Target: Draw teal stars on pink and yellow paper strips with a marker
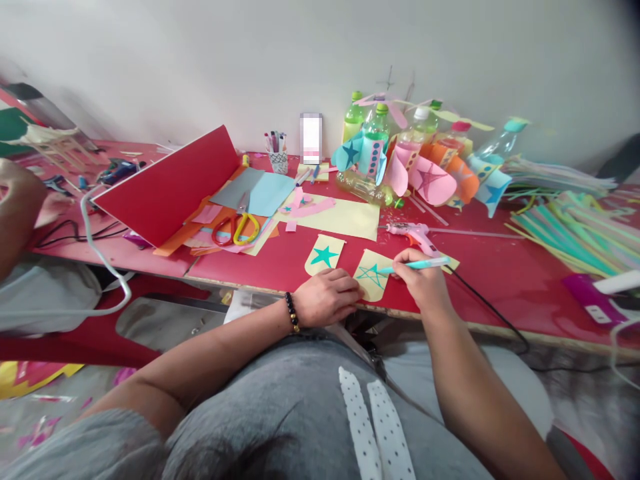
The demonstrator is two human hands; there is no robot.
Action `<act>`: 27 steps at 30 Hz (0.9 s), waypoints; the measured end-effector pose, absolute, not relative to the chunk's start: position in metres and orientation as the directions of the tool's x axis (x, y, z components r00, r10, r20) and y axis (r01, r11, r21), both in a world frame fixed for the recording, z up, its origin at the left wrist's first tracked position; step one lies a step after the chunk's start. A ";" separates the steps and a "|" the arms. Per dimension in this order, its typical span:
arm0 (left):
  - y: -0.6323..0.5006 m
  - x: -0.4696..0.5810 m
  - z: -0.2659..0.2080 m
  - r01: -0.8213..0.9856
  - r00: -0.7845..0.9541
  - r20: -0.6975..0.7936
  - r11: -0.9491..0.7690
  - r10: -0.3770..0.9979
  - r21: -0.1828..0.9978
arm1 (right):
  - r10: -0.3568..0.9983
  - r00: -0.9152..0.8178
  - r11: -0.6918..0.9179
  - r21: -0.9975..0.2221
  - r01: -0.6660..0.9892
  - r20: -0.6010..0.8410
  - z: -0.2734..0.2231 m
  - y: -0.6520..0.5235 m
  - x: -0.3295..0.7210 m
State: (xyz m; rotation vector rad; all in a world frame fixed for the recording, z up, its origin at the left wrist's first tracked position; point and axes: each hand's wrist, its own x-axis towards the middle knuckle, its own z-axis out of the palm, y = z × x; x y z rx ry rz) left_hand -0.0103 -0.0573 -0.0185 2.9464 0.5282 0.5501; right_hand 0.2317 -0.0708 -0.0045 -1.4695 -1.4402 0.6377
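Observation:
My right hand [423, 280] grips a light-blue marker pen [425, 264], its tip on a pale yellow paper piece [376, 291] with a rounded lower end. A teal star outline, not filled in, is drawn on that piece. My left hand [327, 298] lies flat at the table's front edge, its fingertips by the left side of this paper. A beaded bracelet is on the left wrist. Just beyond the left hand is a second yellow piece [314, 266] with a solid teal star [324, 256]. A pink glue gun [411, 233] lies behind the right hand.
Decorated plastic bottles [377, 130] stand along the wall, one lying in front. Scissors [245, 225] rest on coloured paper beside a red board [175, 183]. A pen cup [278, 160] and phone [311, 139] stand behind. Paper strips [575, 233] lie right; another person's arm [17, 207] is left.

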 end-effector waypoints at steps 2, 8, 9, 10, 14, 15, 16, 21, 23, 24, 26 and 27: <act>-0.057 -0.010 -0.018 0.319 0.875 0.332 -0.935 0.354 0.156 | 0.950 0.183 0.144 -0.876 0.461 0.253 -0.005 -0.071 0.232; -0.058 -0.010 -0.017 0.320 0.876 0.327 -0.934 0.355 0.158 | 0.962 0.140 0.146 -0.877 0.457 0.233 -0.002 -0.071 0.229; -0.058 -0.010 -0.017 0.321 0.875 0.328 -0.934 0.356 0.159 | 0.963 0.137 0.145 -0.876 0.459 0.231 -0.001 -0.071 0.229; -0.058 -0.010 -0.017 0.321 0.874 0.329 -0.934 0.357 0.160 | 0.963 0.140 0.143 -0.875 0.462 0.231 -0.001 -0.071 0.229; -0.058 -0.010 -0.018 0.319 0.875 0.329 -0.934 0.355 0.160 | 0.961 0.149 0.138 -0.873 0.468 0.232 0.000 -0.072 0.229; -0.058 -0.010 -0.018 0.319 0.875 0.329 -0.934 0.355 0.160 | 0.963 0.143 0.138 -0.872 0.470 0.230 0.000 -0.072 0.229; -0.058 -0.010 -0.018 0.320 0.874 0.330 -0.934 0.356 0.160 | 0.964 0.138 0.138 -0.871 0.472 0.228 -0.001 -0.072 0.229; -0.058 -0.010 -0.018 0.314 0.875 0.337 -0.937 0.348 0.151 | 0.961 0.145 0.141 -0.865 0.481 0.237 0.000 -0.072 0.229; -0.058 -0.010 -0.018 0.313 0.876 0.335 -0.938 0.346 0.150 | 0.963 0.129 0.146 -0.862 0.486 0.235 0.001 -0.072 0.228; -0.058 -0.010 -0.018 0.314 0.876 0.335 -0.937 0.347 0.151 | 0.965 0.121 0.148 -0.860 0.489 0.234 0.001 -0.072 0.228; -0.058 -0.010 -0.018 0.315 0.875 0.336 -0.937 0.348 0.150 | 0.964 0.121 0.149 -0.857 0.494 0.237 0.002 -0.072 0.227; -0.058 -0.010 -0.018 0.315 0.874 0.338 -0.937 0.349 0.151 | 0.962 0.126 0.150 -0.856 0.495 0.242 0.002 -0.072 0.227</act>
